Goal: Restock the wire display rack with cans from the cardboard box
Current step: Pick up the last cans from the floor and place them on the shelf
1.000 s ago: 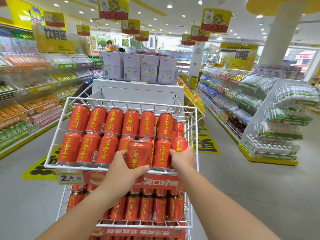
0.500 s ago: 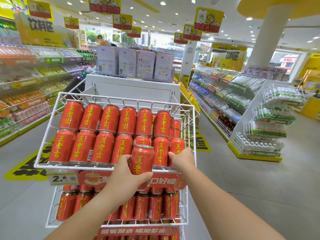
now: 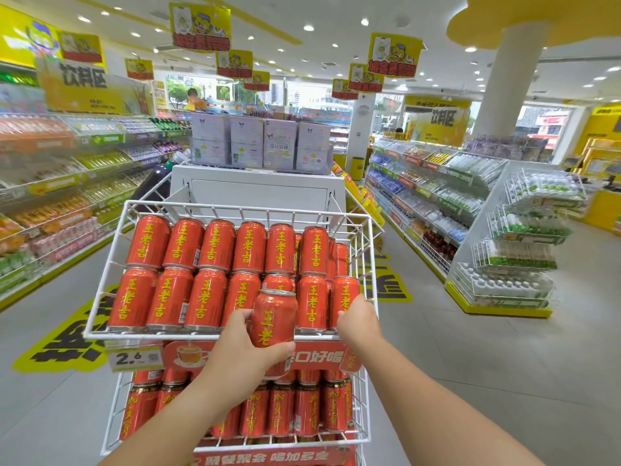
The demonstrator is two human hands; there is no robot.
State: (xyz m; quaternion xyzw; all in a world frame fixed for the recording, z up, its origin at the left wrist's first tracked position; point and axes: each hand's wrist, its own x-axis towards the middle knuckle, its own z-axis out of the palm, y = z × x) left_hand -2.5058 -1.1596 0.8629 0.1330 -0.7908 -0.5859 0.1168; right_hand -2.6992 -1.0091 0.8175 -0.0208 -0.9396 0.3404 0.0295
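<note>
The wire rack (image 3: 235, 207) is made of thin white-coated rods in an open grid, with tiers that slope down toward the person. Its top tier is packed with glossy red metal cans (image 3: 205, 297), smooth cylinders with silver rims and yellow characters, standing two rows deep. A lower tier holds more red cans (image 3: 307, 408) of the same shape. A red printed strip (image 3: 316, 358) and a white price tag (image 3: 134, 358) hang on the front rail.

The held can (image 3: 273, 317) sits in the left hand (image 3: 240, 354), with the thumb across its face and the fingers wrapped round its left side. It is at the front rail, between two front-row cans, and its base is in front of the red strip. Its long axis is roughly upright, the lid rim is up and the label faces the person.

The right hand (image 3: 358, 321) is just right of it, against the rightmost front can (image 3: 344, 297) at the rack's corner. Its fingers are hidden, so I cannot tell whether it grips anything
</note>
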